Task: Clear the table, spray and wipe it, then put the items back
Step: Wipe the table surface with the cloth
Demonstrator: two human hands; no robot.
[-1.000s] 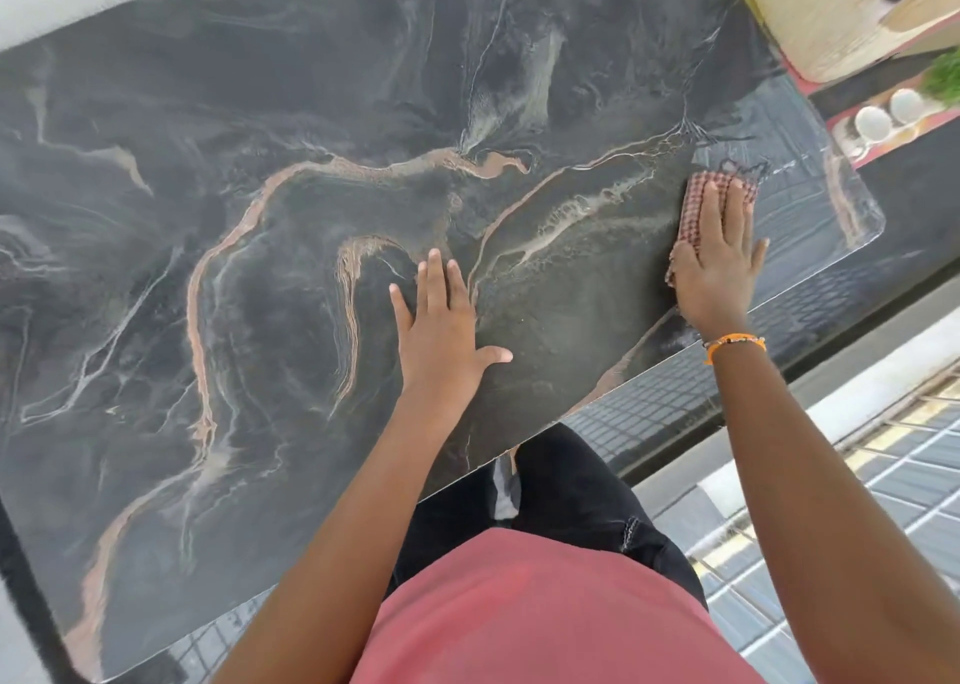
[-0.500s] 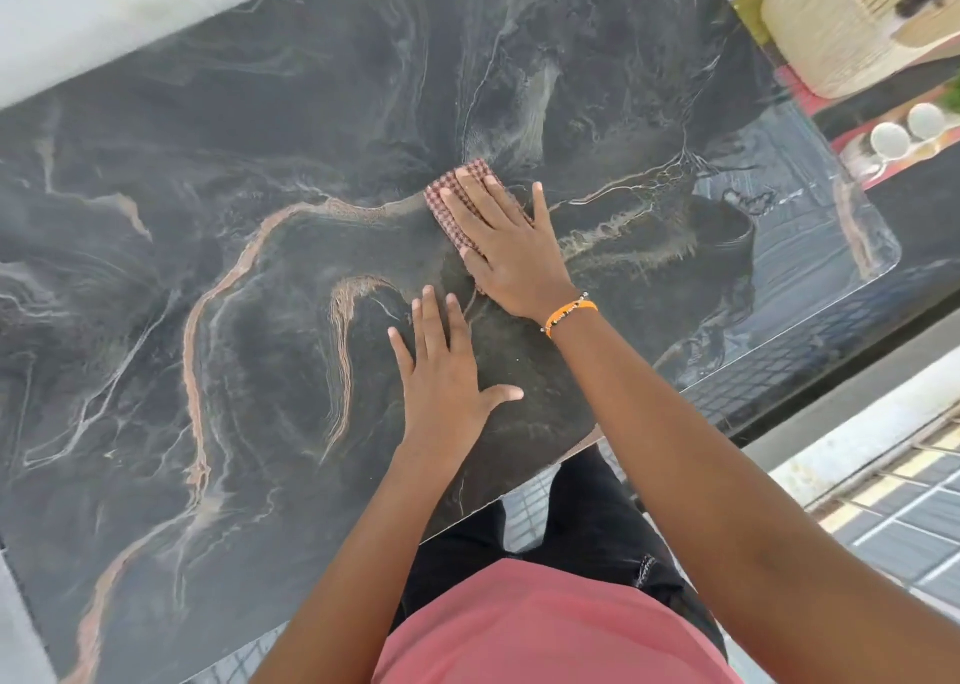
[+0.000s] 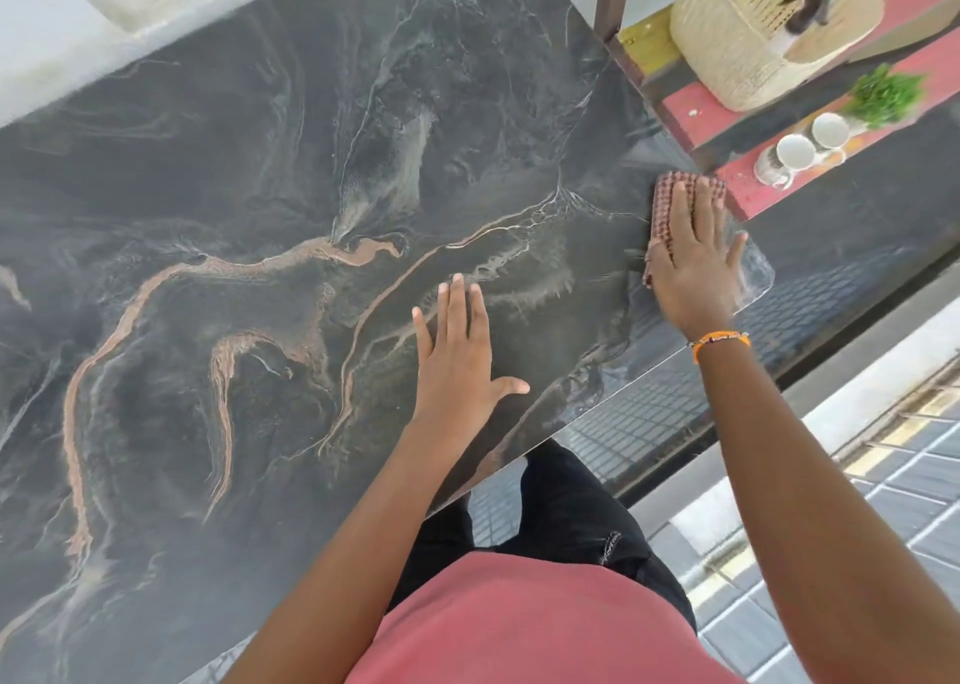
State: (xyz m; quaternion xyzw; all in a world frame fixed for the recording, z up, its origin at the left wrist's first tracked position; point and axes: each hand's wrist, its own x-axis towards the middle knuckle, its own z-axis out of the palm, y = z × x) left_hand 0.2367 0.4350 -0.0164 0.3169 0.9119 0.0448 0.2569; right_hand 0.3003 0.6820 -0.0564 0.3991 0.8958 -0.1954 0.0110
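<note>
The dark marble table (image 3: 260,189) with pinkish veins fills most of the head view, and nothing stands on it. A red checked cloth (image 3: 662,200) lies near the table's right end. My right hand (image 3: 693,262) presses flat on it with straight fingers. My left hand (image 3: 460,356) rests flat on the tabletop near the front edge, fingers spread, holding nothing.
Beyond the table's right end stands a shelf (image 3: 696,111) with red boards. It carries a woven basket (image 3: 748,33), two white cups (image 3: 810,145) and a green plant (image 3: 883,93). White wall runs behind the table. Tiled floor lies at the lower right.
My right hand slid the cloth from the table's middle back to its right end. My left hand stayed flat on the table.
</note>
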